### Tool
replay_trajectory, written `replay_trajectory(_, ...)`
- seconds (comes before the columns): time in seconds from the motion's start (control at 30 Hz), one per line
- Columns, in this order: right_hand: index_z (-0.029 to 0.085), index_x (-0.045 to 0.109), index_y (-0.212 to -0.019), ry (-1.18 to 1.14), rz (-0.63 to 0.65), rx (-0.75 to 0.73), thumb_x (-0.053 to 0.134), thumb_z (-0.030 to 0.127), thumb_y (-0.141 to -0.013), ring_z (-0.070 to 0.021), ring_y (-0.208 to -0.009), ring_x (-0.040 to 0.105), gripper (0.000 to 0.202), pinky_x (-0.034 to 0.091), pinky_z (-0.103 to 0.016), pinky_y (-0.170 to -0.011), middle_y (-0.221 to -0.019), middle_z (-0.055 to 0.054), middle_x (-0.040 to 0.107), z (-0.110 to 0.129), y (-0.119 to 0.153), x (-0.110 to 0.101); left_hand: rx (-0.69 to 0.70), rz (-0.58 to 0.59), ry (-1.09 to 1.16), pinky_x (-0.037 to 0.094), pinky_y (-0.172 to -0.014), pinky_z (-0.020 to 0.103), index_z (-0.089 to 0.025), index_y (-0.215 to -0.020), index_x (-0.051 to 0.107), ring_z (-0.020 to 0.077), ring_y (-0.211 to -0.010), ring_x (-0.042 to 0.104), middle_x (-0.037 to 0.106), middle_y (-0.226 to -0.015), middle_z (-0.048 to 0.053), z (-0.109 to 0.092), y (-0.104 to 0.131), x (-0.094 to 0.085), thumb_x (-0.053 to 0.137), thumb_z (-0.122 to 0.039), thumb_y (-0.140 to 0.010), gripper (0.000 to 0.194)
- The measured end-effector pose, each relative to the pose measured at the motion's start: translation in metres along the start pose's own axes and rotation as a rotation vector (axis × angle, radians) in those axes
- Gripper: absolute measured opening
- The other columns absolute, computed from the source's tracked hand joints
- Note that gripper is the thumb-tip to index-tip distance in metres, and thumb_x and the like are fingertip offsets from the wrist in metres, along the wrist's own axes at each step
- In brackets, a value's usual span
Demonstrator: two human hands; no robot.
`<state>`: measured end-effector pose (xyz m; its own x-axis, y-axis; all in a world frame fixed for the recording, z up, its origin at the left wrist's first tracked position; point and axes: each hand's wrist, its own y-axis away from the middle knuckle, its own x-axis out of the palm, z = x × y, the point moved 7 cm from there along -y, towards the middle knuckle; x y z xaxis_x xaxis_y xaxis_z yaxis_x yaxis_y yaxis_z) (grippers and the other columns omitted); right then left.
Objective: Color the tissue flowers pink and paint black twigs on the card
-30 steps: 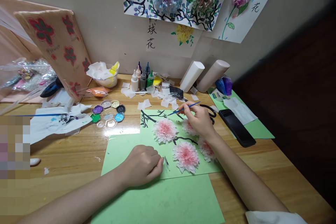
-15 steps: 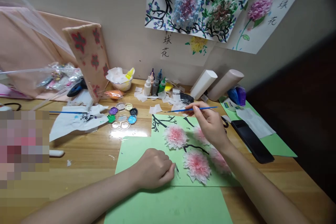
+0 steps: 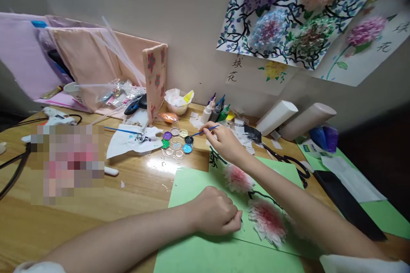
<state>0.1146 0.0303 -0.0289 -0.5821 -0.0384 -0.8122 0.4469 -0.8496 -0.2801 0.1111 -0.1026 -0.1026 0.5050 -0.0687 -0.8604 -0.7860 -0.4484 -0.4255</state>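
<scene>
My right hand (image 3: 222,141) grips a thin blue paintbrush (image 3: 201,131). The brush's tip reaches the black paint well (image 3: 189,140) at the right of a clear flower-shaped palette (image 3: 173,153). My left hand (image 3: 216,211) rests as a fist on the green paper (image 3: 188,179), with nothing showing in it. Pink-and-white paper flowers (image 3: 238,178) lie on that sheet between black painted branches (image 3: 264,196). My right forearm hides part of the sheet.
Paint bottles (image 3: 216,113) stand behind the palette, with black scissors (image 3: 285,158) to the right. A stained white tissue (image 3: 120,145) lies left, with another brush across it. Flower pictures (image 3: 272,30) hang on the wall. A glue gun (image 3: 57,116) is at far left.
My right hand has moved left from above the green paper to the palette, bringing the brush tip to the black paint. The view has turned left; my left fist stays on the paper.
</scene>
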Motion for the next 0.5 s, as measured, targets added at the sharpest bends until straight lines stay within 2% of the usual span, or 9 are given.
replay_trajectory(0.5, 0.017, 0.06, -0.09, 0.066, -0.038, -0.088, 0.038, 0.024, -0.09, -0.0182, -0.085, 0.059, 0.023, 0.042, -0.029, -0.076, -0.09, -0.007, 0.066, 0.004, 0.004, 0.014, -0.003, -0.02, -0.004, 0.018, -0.041, 0.028, -0.017, -0.05, 0.054, 0.0109, -0.041, 0.047, 0.056, -0.045, 0.001, 0.0, 0.001, 0.002, 0.044, -0.027, -0.08, 0.033)
